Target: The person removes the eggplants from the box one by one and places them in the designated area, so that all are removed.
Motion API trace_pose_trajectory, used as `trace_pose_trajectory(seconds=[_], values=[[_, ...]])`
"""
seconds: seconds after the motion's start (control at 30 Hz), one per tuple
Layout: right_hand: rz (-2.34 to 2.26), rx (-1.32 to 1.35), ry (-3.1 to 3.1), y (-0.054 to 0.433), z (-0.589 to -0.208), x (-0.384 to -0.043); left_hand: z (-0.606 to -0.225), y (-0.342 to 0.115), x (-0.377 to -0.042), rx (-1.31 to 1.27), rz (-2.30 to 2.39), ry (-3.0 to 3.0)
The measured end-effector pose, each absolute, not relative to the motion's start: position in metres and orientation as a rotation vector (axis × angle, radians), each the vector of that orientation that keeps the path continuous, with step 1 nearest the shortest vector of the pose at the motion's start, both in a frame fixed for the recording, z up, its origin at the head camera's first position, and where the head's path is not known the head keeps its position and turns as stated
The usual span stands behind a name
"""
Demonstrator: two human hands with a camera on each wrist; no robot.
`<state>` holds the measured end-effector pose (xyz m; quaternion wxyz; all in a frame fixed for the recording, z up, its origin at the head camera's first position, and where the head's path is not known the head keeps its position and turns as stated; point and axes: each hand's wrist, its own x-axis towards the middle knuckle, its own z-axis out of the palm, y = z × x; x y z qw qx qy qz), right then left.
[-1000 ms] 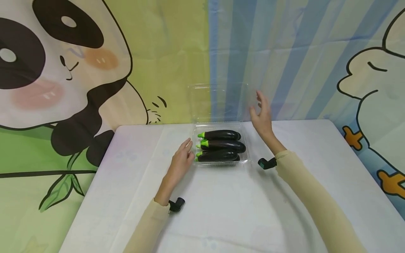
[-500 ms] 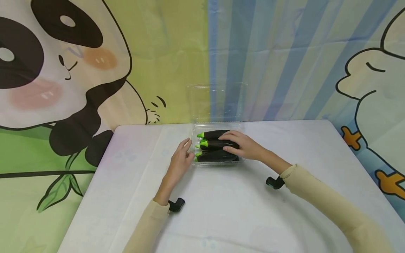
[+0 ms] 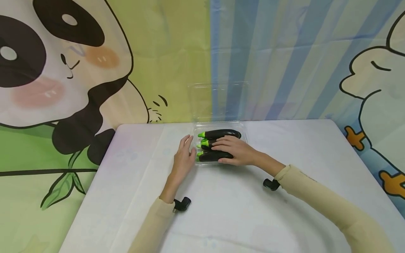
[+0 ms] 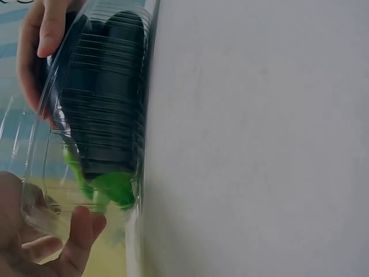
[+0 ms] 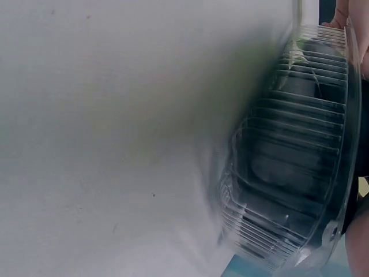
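A clear plastic clamshell box holds several dark eggplants with green stem ends. My right hand reaches over its near right side. The thumb lies along the near side of the nearest eggplant, with the fingers over its far side, covering much of the middle eggplant. The far eggplant shows almost whole. My left hand stands at the box's left end with fingers extended. In the left wrist view, its fingertips are right by the stem end of the box.
The box's clear lid stands raised at the back, against the printed backdrop. A white cloth covers the table. Each wrist carries a small black camera, like the left one.
My right hand has come down from beside the lid onto the eggplants, then shifted nearer and left to the nearest one. My left hand has stayed at the box's left end.
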<state>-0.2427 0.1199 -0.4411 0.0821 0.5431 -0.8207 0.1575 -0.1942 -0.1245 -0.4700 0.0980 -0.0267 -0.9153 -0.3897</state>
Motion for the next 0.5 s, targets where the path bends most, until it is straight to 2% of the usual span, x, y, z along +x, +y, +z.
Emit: trace_pose_trajectory(seconds=[0.5], values=[[0.475, 1.626, -2.376, 0.1187, -0.4471, -0.2387, -0.4753, -0.1193, -0.1995, -0.052, -1.223, -2.785]])
